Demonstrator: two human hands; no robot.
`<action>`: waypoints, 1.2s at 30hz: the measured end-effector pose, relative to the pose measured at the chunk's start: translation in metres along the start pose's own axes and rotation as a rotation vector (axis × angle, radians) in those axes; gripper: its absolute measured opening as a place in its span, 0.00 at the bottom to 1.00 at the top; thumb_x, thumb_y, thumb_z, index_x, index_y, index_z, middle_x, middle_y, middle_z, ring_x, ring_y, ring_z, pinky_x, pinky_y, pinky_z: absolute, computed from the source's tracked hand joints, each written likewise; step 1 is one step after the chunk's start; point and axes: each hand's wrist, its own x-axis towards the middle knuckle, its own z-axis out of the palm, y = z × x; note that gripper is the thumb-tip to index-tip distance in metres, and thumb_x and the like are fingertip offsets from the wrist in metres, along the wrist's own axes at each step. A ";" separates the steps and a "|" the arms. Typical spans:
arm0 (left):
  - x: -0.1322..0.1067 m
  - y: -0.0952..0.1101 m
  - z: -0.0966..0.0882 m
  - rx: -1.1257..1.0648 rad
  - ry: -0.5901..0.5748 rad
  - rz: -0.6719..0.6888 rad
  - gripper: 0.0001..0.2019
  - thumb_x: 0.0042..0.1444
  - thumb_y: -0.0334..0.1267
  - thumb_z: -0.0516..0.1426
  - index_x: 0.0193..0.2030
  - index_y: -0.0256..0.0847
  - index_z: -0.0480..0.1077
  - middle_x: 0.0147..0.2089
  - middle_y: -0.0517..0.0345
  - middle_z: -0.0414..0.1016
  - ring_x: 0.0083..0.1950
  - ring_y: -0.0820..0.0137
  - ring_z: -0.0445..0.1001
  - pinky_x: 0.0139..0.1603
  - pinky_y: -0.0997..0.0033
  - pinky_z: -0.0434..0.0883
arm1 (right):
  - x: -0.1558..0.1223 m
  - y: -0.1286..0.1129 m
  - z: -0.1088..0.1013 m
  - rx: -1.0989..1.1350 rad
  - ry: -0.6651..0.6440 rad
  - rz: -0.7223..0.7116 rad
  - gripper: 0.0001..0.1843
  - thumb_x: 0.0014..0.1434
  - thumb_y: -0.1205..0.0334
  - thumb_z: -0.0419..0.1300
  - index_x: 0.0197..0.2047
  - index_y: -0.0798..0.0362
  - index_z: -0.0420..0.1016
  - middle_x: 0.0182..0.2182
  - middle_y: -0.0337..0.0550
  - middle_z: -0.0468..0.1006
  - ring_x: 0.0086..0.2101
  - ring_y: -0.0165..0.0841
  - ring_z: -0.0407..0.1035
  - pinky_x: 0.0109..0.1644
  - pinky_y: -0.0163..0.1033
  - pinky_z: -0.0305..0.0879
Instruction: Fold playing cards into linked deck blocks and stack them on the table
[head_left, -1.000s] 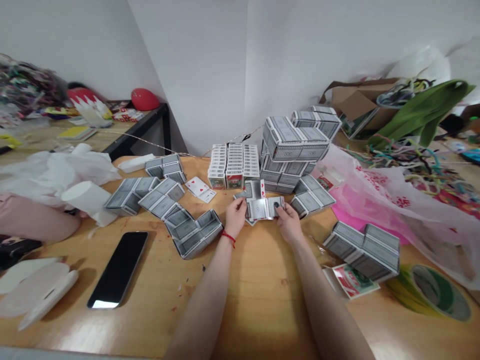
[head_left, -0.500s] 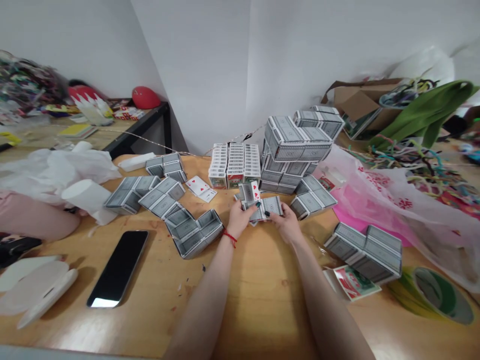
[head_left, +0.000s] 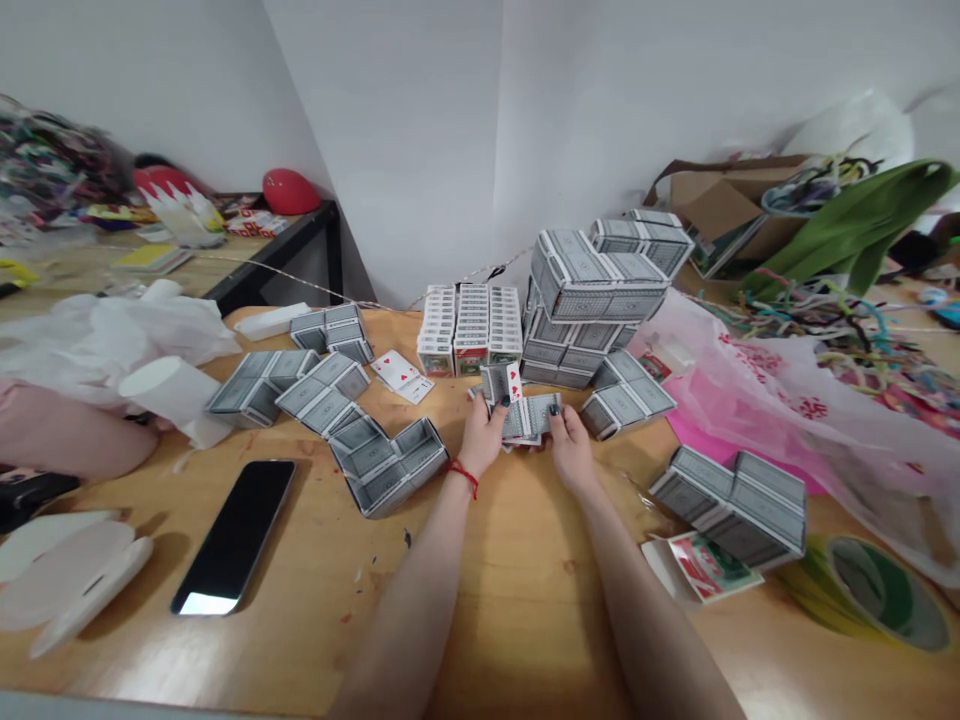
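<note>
Between my hands is a small piece made of interlocked playing cards (head_left: 520,418), grey patterned backs outward, with one red heart face showing. My left hand (head_left: 482,438) grips its left side, thumb on top. The right side is pinched in my right hand (head_left: 570,447), thumb over the edge. Behind it stand rows of boxed card decks (head_left: 470,330). To their right rises a stack of folded-card blocks (head_left: 592,290). A card block with an open top (head_left: 388,465) lies left of my left wrist, and loose heart cards (head_left: 402,375) lie farther back.
A black phone (head_left: 236,537) lies on the wooden table (head_left: 315,630) at left, near a white case. Another card block (head_left: 735,505), an opened card box (head_left: 714,566) and a yellow-green tape roll (head_left: 870,590) are at right. A pink bag (head_left: 780,400) spreads behind them.
My right thumb has shifted from over the card piece toward its right edge. The left thumb has slid slightly left, and the card piece has turned a little.
</note>
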 end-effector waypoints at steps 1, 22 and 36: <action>-0.001 0.001 0.000 0.000 -0.003 -0.003 0.12 0.49 0.40 0.56 0.41 0.40 0.66 0.40 0.54 0.73 0.41 0.67 0.71 0.43 0.69 0.67 | -0.001 -0.001 0.001 -0.009 0.015 -0.019 0.17 0.54 0.50 0.53 0.44 0.48 0.64 0.23 0.35 0.67 0.16 0.24 0.58 0.16 0.31 0.60; 0.003 -0.009 -0.011 0.040 -0.276 0.047 0.18 0.54 0.41 0.51 0.52 0.38 0.60 0.55 0.48 0.64 0.56 0.64 0.62 0.58 0.62 0.56 | -0.004 -0.012 -0.006 0.075 -0.075 0.111 0.20 0.52 0.50 0.55 0.48 0.47 0.65 0.20 0.33 0.66 0.13 0.24 0.59 0.13 0.31 0.59; 0.004 -0.009 -0.002 -0.047 -0.120 0.024 0.15 0.54 0.41 0.52 0.47 0.40 0.63 0.49 0.52 0.69 0.51 0.65 0.66 0.53 0.65 0.61 | -0.004 -0.018 -0.002 0.108 -0.115 0.072 0.33 0.43 0.58 0.64 0.53 0.43 0.60 0.38 0.39 0.72 0.24 0.27 0.64 0.19 0.31 0.65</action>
